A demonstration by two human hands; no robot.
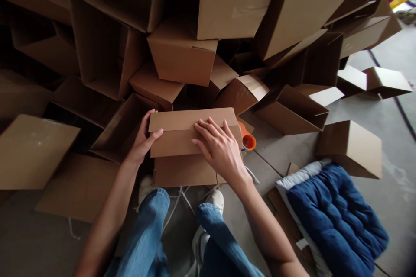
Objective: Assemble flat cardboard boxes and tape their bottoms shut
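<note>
A brown cardboard box (182, 143) is in front of my knees, its top flaps folded across and meeting along a seam. My left hand (144, 136) grips the box's left end, thumb on the top and fingers around the far side. Flat on the right part of the top flap lies my right hand (216, 143), fingers stretched out and slightly apart. Just beyond the box's right end is an orange plastic thing (248, 141) with a round opening, partly hidden by the box. The inside of the box is out of sight.
Heaped cardboard boxes (182, 58) fill the far side and left, many open. Right on the concrete floor (276, 151) are a blue tufted cushion (334, 216) and another box (351, 149). White strings lie around my shoes (214, 201).
</note>
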